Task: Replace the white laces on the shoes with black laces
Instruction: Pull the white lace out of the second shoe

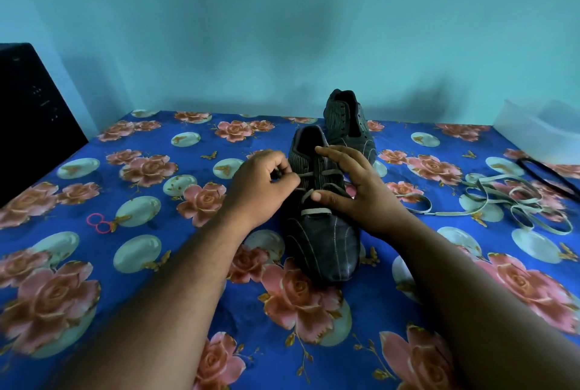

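A dark striped shoe (320,242) lies on the floral cloth with its toe toward me, white lace (315,211) still crossing its eyelets. My left hand (260,185) pinches a strand of that lace at the shoe's left side. My right hand (354,188) rests on the shoe's right side, fingers spread and thumb pressing on the laced part. A second dark shoe (348,122) stands behind, with no lace visible in it. A loose white lace (514,204) lies tangled to the right, and a black lace (546,174) lies beyond it.
A blue floral cloth (157,264) covers the surface. Pink rubber bands (99,223) lie at the left. A black box (31,113) stands at the far left and a translucent plastic container (539,129) at the far right, against the turquoise wall.
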### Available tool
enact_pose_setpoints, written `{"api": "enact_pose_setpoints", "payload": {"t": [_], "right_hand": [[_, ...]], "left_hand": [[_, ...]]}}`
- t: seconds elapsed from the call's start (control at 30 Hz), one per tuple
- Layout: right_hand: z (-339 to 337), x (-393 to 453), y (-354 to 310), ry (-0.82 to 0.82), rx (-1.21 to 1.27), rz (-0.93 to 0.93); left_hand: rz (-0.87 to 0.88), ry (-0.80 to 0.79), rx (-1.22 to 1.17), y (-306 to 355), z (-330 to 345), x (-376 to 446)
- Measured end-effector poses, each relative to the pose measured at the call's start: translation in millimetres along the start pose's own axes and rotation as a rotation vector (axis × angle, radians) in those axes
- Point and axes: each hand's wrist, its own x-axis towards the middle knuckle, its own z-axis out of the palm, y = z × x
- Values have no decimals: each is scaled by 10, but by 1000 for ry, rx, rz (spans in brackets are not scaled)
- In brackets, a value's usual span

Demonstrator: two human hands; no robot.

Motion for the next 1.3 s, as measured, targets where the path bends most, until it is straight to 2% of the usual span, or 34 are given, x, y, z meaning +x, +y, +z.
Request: {"api": "enact_pose_setpoints", "payload": {"t": [0.13,0.23,0.3,0.43,0.5,0.57,0.83,1.07,1.13,1.23,1.3], "right_hand": [[-6,-12,-16,-9,12,21],[-10,-11,-19,-17,10,30],[-12,-8,-18,-17,3,29],[-18,-10,-24,-16,4,26],[-14,-11,-21,-17,2,20],[-15,-8,-19,-17,4,17],[-8,-4,-16,-23,-10,15],[-5,-5,-12,-20,-4,19],[-8,-5,-10,-15,-5,11],[-18,-10,-18,-20,2,15],[-20,-13,-23,-27,0,17]], "left_hand": [[-217,15,106,-80,-77,9],[-270,19,190,-124,-137,12],[-222,39,174,-141,-130,21],[-10,59,-44,-65,-100,36],[99,19,-22,-26,-63,20],[131,-7,32,-32,-21,11],[67,-37,-9,17,-56,-7],[-167,11,56,-69,-82,2],[-193,-1,-18,-44,-70,0],[-166,-12,-229,56,-62,-21],[-59,-3,-214,101,-49,-32]]}}
